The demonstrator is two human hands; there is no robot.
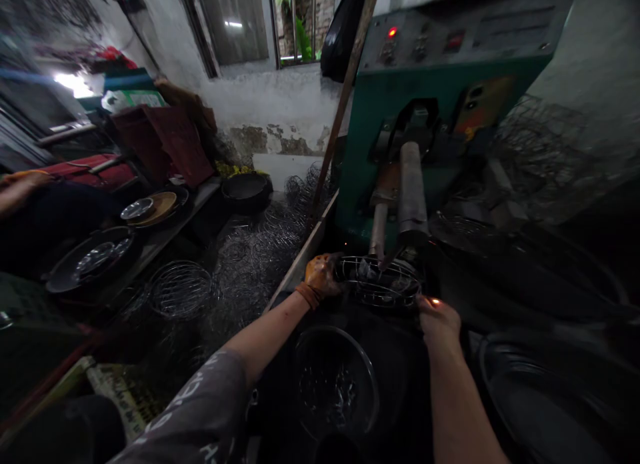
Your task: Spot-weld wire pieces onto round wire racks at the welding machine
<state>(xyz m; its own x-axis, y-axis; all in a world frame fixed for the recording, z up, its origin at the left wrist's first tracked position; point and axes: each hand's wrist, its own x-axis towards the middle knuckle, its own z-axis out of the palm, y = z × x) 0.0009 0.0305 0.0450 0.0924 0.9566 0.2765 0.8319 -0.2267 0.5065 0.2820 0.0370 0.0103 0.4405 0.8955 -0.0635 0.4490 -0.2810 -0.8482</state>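
Note:
A round wire basket (383, 294) sits at the electrodes of a green welding machine (363, 137). My left hand (321, 275), in a stained orange glove, closes round the basket's left rim. At the right rim, my right hand (440, 319) grips the basket between thumb and fingers, and a bright orange spark glows over it. The thick upper electrode arm (413, 191) reaches out just above the basket, while the thinner lower arm (379, 229) meets its far side. Directly in front of me stands a dark round bowl (337, 384) with small shiny metal pieces inside.
A heap of wire frames (250, 251) covers the floor at left, near a round wire grid (181, 289). Dark pans (90, 259) stand on a bench, where another person's hand (23, 187) shows. A wooden pole (345, 104) leans beside the machine. Large dark basins (545, 391) stand at right.

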